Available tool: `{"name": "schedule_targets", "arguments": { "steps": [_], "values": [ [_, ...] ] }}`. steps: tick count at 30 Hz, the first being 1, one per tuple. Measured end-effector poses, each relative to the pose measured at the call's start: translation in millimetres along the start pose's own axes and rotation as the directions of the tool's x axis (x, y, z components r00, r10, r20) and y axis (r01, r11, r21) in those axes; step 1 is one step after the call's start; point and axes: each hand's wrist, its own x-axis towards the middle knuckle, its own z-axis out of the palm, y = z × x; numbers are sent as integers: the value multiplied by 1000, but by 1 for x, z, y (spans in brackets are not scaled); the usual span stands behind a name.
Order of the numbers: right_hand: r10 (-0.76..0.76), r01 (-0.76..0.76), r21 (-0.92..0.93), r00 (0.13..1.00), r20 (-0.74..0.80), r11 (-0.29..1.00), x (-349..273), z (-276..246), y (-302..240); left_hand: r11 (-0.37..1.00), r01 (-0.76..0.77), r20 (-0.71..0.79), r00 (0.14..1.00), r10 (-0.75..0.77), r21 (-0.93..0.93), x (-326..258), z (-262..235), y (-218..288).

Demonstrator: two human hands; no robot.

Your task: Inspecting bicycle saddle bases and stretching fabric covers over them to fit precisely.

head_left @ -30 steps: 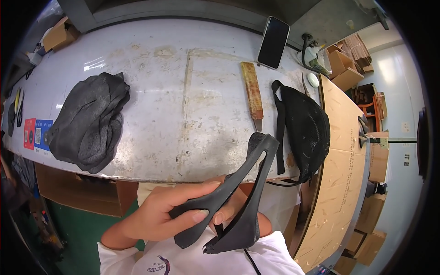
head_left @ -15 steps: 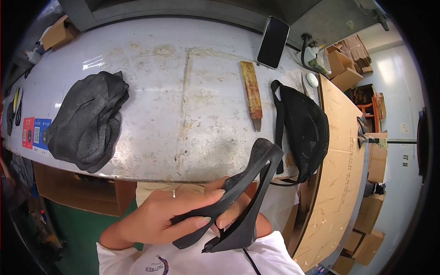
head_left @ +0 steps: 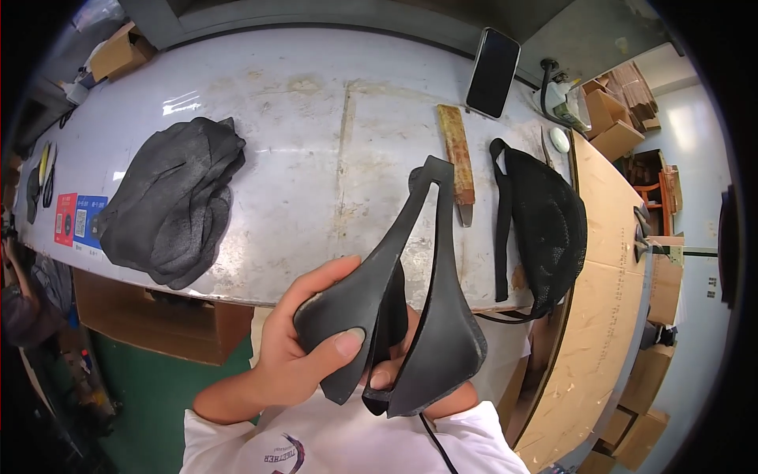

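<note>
A black bicycle saddle (head_left: 440, 347) with a long slot down its middle is held in front of my chest. Its narrow nose points away from me, over the worktable, and its two wide wings face me. My left hand (head_left: 312, 340) is closed on the left wing, thumb on top and fingers along the outer edge. From beneath, my right hand (head_left: 384, 374) grips the saddle; its thumb shows in the gap between the wings while the other fingers are mostly hidden. Past the nose lies a flat-bladed tool (head_left: 456, 158) with a worn yellow-brown handle.
Dark grey crumpled material (head_left: 170, 201) lies on the stained white tabletop (head_left: 292, 174) at left. A black mesh bag (head_left: 549, 229), a phone (head_left: 493, 73) and a white oval object (head_left: 559, 140) are on the right. Cardboard (head_left: 588, 292) borders the table there; an open carton (head_left: 150, 320) sits below left.
The saddle has turned so its nose points away and its smooth top shows more. My left hand has shifted onto the left wing. The whole view has swung slightly left.
</note>
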Motion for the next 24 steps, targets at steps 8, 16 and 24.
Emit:
{"name": "schedule_targets", "arguments": {
  "steps": [8, 16, 24],
  "values": [
    [-61, 59, -45, 997, -45, 997, -2, 5, -1, 999, -53, 11, 999, 53, -12, -1, 2, -4],
    [-163, 168, 53, 983, -81, 984, 3, 16, -15, 983, -156, 123, 982, 144, 93, -2, 7, -4],
    [-428, 428, 71, 904, -16, 901, 23, 1, -6, 948, -190, 199, 970, 141, 255, -8, -1, -10]
  ]
}}
